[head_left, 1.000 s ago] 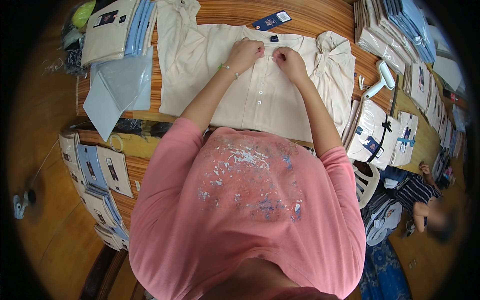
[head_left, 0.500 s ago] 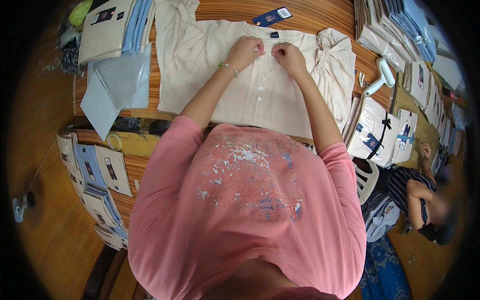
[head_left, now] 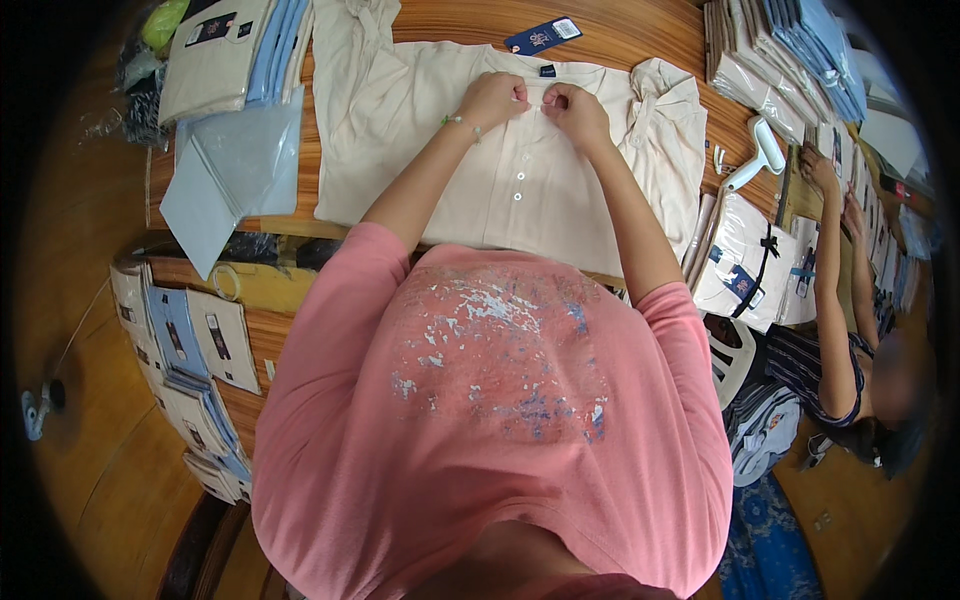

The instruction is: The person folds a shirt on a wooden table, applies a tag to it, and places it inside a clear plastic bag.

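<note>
Nearest, the soft cream blouse [head_left: 440,190], with small round buttons [head_left: 519,177], is lying flat on the striped, wood-patterned bench [head_left: 640,25]. At its front, below the neckline, the left hand [head_left: 497,96] and right hand [head_left: 578,112] are curling inward, each grip pinching the cloth. Beyond, a blue tag [head_left: 542,36] is resting, and plastic-wrapped garments [head_left: 755,75] are standing piled.

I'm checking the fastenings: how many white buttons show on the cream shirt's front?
3, in a line down the middle of the cream shirt: a top button, a middle button and a bottom button. Others may be hidden by the left hand or right hand.
</note>
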`<state>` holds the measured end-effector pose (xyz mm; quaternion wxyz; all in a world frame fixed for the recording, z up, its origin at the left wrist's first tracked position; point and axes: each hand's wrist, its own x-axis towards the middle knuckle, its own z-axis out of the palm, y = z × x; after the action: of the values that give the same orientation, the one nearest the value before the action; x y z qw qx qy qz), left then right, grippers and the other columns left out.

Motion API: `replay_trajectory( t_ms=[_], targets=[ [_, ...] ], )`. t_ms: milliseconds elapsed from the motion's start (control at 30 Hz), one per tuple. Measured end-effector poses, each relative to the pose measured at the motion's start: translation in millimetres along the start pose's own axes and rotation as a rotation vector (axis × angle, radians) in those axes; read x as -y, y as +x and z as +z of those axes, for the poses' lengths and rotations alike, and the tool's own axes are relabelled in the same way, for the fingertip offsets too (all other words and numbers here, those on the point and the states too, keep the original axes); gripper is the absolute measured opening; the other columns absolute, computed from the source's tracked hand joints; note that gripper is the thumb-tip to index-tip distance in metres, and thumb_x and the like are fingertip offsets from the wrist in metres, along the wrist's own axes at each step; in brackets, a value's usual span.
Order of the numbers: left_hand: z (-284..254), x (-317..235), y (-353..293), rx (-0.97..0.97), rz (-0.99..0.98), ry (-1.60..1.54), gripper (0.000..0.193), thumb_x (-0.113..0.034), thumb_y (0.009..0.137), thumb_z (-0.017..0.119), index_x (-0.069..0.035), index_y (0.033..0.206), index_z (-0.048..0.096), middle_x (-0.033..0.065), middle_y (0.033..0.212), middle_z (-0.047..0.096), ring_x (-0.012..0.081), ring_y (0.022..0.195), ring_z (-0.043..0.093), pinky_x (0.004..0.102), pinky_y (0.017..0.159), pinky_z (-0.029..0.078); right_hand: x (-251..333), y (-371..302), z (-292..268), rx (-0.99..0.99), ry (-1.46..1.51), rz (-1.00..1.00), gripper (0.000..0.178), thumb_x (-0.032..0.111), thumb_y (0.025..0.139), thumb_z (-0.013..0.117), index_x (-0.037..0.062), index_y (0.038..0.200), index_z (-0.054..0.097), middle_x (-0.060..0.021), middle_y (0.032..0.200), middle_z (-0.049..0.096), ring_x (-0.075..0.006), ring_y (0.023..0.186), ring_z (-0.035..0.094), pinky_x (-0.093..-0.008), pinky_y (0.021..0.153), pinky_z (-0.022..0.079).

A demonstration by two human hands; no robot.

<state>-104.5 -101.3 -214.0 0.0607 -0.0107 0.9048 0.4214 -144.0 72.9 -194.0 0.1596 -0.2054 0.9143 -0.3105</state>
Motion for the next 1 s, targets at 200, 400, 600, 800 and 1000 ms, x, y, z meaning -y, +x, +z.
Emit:
replay_trajectory(
  t_ms=[200, 400, 600, 800, 1000],
  targets=[
    [-41, 21, -5, -0.408, 0.248, -0.082, 0.037, -0.022, 0.073, 0.070, -0.004, 0.103, 0.057, 0.0136, 0.111, 0.055, 0.0275, 0.104, 0.051, 0.0334, 0.088, 0.041, -57, -3, -32, -0.397, 0.099, -0.209, 0.027, 0.016, 0.073, 0.064, 0.0052, 0.097, 0.060, -0.0132, 0.098, 0.058, -0.0286, 0.090, 0.057, -0.0369, 0.078, 0.045],
    [-92, 98, -34, -0.477, -0.011, 0.157, 0.051, -0.034, 0.079, 0.065, -0.011, 0.123, 0.052, 0.0099, 0.131, 0.047, 0.0265, 0.125, 0.039, 0.0484, 0.102, 0.023, -122, -38, -97, -0.536, -0.537, 0.212, 0.032, 0.018, 0.078, 0.057, 0.0098, 0.109, 0.059, -0.0116, 0.122, 0.052, -0.0310, 0.112, 0.048, -0.0547, 0.092, 0.033],
    [-115, 112, -39, -0.362, 0.005, 0.361, 0.035, -0.021, 0.077, 0.066, -0.006, 0.108, 0.061, 0.0105, 0.115, 0.058, 0.0236, 0.109, 0.053, 0.0296, 0.089, 0.040, -129, -27, -98, -0.346, -0.483, -0.001, 0.030, 0.023, 0.080, 0.059, 0.0130, 0.108, 0.061, -0.0041, 0.112, 0.060, -0.0241, 0.108, 0.053, -0.0506, 0.087, 0.038],
    [-141, 79, -51, -0.286, -0.157, 0.210, 0.024, -0.015, 0.074, 0.068, -0.004, 0.094, 0.062, 0.0066, 0.082, 0.063, 0.0173, 0.072, 0.059, 0.0295, 0.065, 0.046, -141, -19, -108, -0.154, -0.308, 0.230, 0.039, 0.027, 0.077, 0.063, 0.0062, 0.110, 0.059, -0.0161, 0.093, 0.066, -0.0291, 0.086, 0.063, -0.0415, 0.076, 0.046],
    [-184, 76, -74, -0.206, -0.225, 0.027, 0.021, -0.011, 0.076, 0.067, -0.003, 0.095, 0.063, 0.0073, 0.083, 0.063, 0.0099, 0.075, 0.057, 0.0241, 0.061, 0.045, -125, -65, -164, -0.226, 0.097, 0.037, 0.028, 0.018, 0.081, 0.062, -0.0002, 0.102, 0.060, -0.0082, 0.066, 0.058, -0.0138, 0.057, 0.055, -0.0282, 0.057, 0.044]
  ],
)
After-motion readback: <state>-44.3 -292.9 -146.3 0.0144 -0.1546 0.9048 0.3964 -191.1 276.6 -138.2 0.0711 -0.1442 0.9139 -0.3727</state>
